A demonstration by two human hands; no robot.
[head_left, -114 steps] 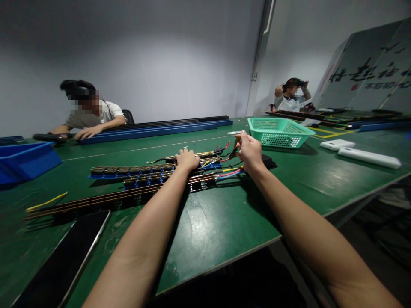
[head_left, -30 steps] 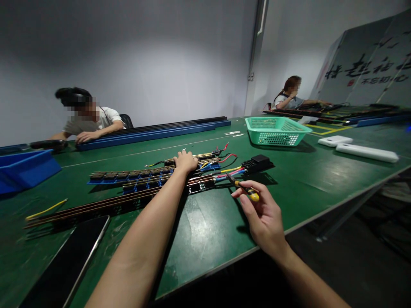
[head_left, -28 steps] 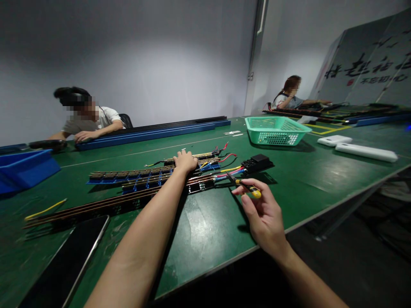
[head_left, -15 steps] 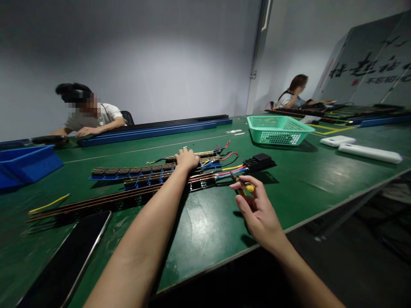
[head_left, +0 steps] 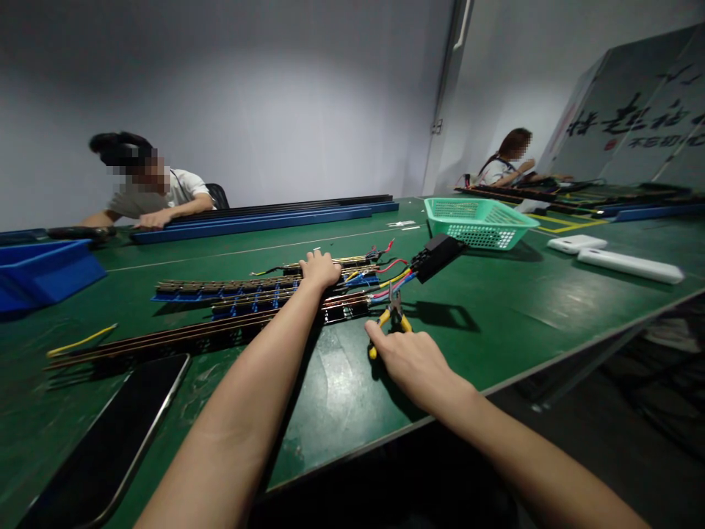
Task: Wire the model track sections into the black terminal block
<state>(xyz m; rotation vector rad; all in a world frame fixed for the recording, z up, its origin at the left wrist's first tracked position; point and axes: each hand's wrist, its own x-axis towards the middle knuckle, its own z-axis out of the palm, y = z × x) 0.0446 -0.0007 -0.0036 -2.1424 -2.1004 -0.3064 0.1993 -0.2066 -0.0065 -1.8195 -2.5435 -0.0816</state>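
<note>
My right hand (head_left: 416, 360) is closed on yellow-handled pliers (head_left: 405, 321). The jaws point away from me and meet the coloured wires (head_left: 393, 285), though I cannot tell whether they grip any. These wires run from a black strip with brass rods (head_left: 181, 338) to a black plug block (head_left: 438, 257), which is tilted up off the table. My left hand (head_left: 321, 270) is closed over the bundle of strips, its fingertips hidden behind them. Beside the long strip lie shorter blue-based strips (head_left: 231, 290) with brass rods and loose red and blue wire ends.
A green table (head_left: 341, 382) bears a black phone (head_left: 110, 441), a blue bin (head_left: 49, 275), a mint basket (head_left: 476, 220) and white flat cases (head_left: 631, 266). Long blue and black rails (head_left: 264, 220) lie at the back. Two people sit beyond, left and right.
My right hand has turned palm down and moved left, bringing the pliers' jaws to the wires. The black plug block has tipped up off the table. My left hand stays put.
</note>
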